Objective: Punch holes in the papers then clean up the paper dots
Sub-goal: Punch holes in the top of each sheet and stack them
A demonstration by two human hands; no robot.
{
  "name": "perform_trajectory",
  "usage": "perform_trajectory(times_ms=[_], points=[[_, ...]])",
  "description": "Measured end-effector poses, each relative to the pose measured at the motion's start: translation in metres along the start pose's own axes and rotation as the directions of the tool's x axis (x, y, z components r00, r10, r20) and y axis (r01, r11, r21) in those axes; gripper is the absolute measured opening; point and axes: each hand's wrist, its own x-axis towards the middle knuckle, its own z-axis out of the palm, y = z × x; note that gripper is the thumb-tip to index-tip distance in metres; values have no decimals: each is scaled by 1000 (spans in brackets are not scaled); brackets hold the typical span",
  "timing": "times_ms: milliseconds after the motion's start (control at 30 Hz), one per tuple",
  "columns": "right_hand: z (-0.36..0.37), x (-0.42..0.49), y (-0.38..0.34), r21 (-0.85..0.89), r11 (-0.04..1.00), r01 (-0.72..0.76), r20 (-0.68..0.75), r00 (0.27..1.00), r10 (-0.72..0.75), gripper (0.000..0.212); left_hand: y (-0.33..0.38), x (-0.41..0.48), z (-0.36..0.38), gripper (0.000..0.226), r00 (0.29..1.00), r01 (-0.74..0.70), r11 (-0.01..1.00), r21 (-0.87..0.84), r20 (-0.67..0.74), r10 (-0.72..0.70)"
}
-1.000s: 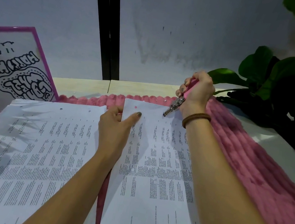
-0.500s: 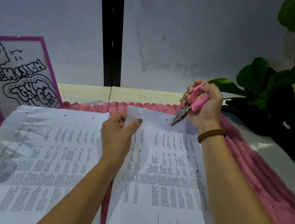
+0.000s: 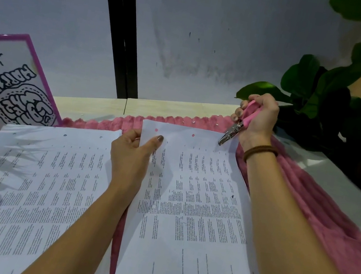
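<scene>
A printed sheet [image 3: 198,211] lies in front of me on a pink fluffy mat [image 3: 320,208], with two punched holes along its top edge. My left hand [image 3: 132,155] pinches the sheet's top left corner, thumb on top. My right hand [image 3: 257,121] grips a pink-handled hole punch [image 3: 236,128], whose metal jaws sit at the sheet's top right corner. A second stack of printed papers [image 3: 30,183] with holes near its top lies to the left. Small white paper dots [image 3: 193,121] are scattered on the mat beyond the sheet.
A purple-framed sign [image 3: 8,89] with black lettering leans at the back left. A large-leaved green plant [image 3: 340,91] stands at the back right, close to my right hand. Behind the mat runs a pale wooden ledge [image 3: 170,107] against the wall.
My right hand has moved the punch to the right along the sheet's top edge, from the middle to the right corner. A second hole now shows where the punch was. My left hand keeps its hold.
</scene>
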Motion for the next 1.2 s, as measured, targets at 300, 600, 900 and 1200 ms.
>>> perform_trajectory(times_ms=[300, 600, 900, 1200], points=[[-1, 5, 5, 11, 1000, 21, -62, 998, -21, 18, 0, 1, 1, 15, 1000, -12, 1000, -5, 10, 12], [-2, 11, 12, 97, 993, 61, -213, 976, -40, 15, -1, 0, 0, 13, 1000, -22, 1000, -5, 11, 22], [-8, 9, 6, 138, 989, -57, 192, 981, 30, 13, 0, -2, -2, 14, 994, -72, 995, 67, 91, 65], [-17, 9, -9, 2, 993, -120, 443, 890, 107, 27, -4, 1, 0, 20, 995, -64, 995, 70, 79, 58]])
